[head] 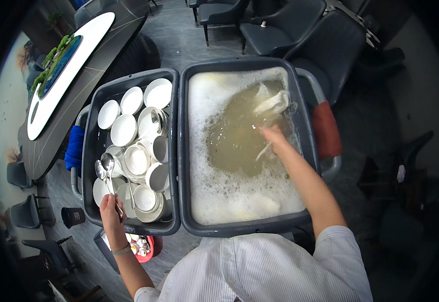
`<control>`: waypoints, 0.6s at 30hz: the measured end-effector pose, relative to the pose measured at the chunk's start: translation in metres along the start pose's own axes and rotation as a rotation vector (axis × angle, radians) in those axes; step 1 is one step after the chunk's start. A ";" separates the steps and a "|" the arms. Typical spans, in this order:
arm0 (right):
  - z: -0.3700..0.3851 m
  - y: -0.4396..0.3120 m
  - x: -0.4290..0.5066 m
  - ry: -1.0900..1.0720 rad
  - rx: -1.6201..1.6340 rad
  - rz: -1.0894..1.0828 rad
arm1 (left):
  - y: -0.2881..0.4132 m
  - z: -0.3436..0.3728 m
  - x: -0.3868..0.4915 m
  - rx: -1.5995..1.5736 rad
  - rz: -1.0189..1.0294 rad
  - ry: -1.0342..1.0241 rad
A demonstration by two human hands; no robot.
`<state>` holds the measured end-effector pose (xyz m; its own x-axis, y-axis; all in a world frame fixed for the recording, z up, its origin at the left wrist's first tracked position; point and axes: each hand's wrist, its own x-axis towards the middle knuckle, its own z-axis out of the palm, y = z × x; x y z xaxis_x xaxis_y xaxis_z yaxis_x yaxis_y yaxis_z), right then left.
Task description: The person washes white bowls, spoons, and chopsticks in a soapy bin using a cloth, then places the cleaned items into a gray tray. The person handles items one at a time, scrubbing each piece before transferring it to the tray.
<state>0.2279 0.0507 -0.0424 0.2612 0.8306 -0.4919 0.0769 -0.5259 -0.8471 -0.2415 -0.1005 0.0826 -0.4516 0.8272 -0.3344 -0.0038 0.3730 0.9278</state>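
Observation:
Two grey plastic tubs stand side by side before me. My left hand point(110, 211) grips the handles of metal spoons point(107, 162) over the front left of the left tub point(177, 151). That tub holds white bowls point(124, 130), cups point(160, 149) and small dishes, some stacked. My right hand point(274, 136) is partly in the cloudy, foamy water of the right tub point(183, 151). A wet white cloth point(274, 104) lies in the water just beyond it, and a thin pale strip shows beside the wrist. The fingers are blurred and partly under water, so their grip is hidden.
The tubs' side handles carry a blue wrap point(75, 147) and a red wrap point(325, 130). Dark chairs point(268, 36) stand beyond, and a long dark table point(91, 79) is at the left. A black bin point(73, 217) and a red container point(149, 250) are below the left tub.

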 end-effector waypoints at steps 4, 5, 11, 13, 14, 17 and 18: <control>0.037 -0.010 0.027 0.080 0.001 -0.066 | -0.022 -0.022 0.023 0.119 -0.059 0.108; 0.046 -0.012 0.031 0.115 -0.010 -0.048 | -0.028 -0.024 0.027 0.191 -0.064 0.113; 0.094 -0.005 0.044 -0.283 0.198 0.053 | -0.045 -0.016 0.039 0.492 0.026 0.071; 0.108 0.002 0.047 -0.337 0.252 0.168 | -0.038 -0.007 0.036 0.778 0.141 0.110; 0.112 0.006 0.046 -0.347 0.296 0.216 | -0.033 0.001 0.034 0.935 0.272 0.131; 0.118 0.007 0.033 -0.505 0.471 0.162 | -0.006 0.034 0.020 1.004 0.552 0.200; 0.118 0.003 0.027 -0.463 0.470 0.252 | 0.006 0.048 0.015 0.946 0.666 0.198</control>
<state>0.1216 0.0934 -0.0820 -0.2282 0.7416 -0.6308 -0.3834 -0.6640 -0.6420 -0.2057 -0.0659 0.0754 -0.2449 0.9283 0.2797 0.9128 0.1235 0.3892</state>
